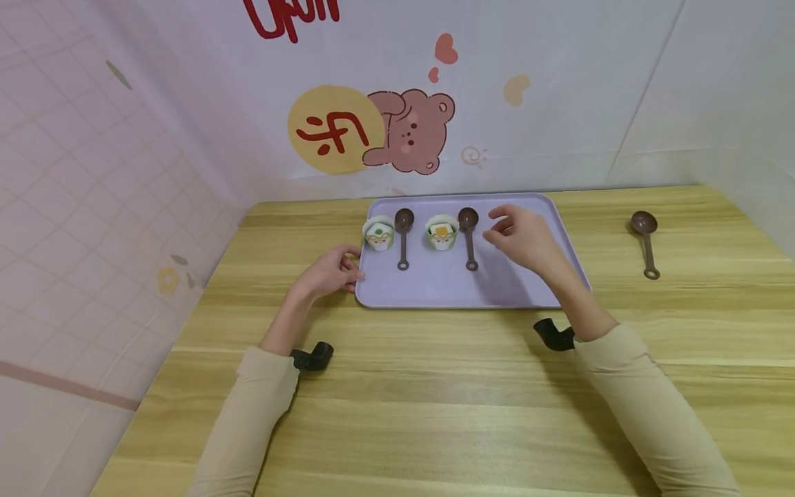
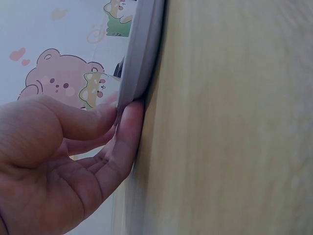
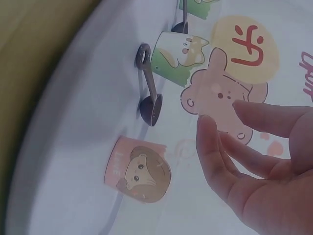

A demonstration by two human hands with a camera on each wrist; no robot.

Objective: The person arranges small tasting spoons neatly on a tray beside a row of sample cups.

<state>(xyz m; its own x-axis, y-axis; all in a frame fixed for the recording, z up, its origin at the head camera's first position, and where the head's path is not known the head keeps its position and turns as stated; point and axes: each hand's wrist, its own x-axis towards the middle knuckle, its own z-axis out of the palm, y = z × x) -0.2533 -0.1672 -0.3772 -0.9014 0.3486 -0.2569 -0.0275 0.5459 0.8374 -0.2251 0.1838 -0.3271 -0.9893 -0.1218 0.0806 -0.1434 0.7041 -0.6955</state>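
My left hand (image 1: 328, 271) grips the left edge of a lavender tray (image 1: 422, 293); in the left wrist view, the thumb lies over the rim and the fingers are beneath it. Above the tray's right part hovers my right hand (image 1: 524, 238), its thumb apart from loosely bent fingers and nothing between them. On the tray stand two green-and-white paper cups, one with a green-topped filling (image 1: 379, 233), another with a yellow-topped one (image 1: 442, 233). To the right of each lies a brown measuring spoon (image 1: 404, 219). A pink paper cup (image 3: 137, 169) shows in the right wrist view; the right hand hides it from the head view.
Another brown measuring spoon (image 1: 644, 223) lies on the wooden table (image 1: 422, 400), right of the tray. Behind the table is a white backdrop (image 1: 559, 62) with a printed bear (image 1: 413, 131). A black wrist device (image 1: 313, 357) is at each sleeve.
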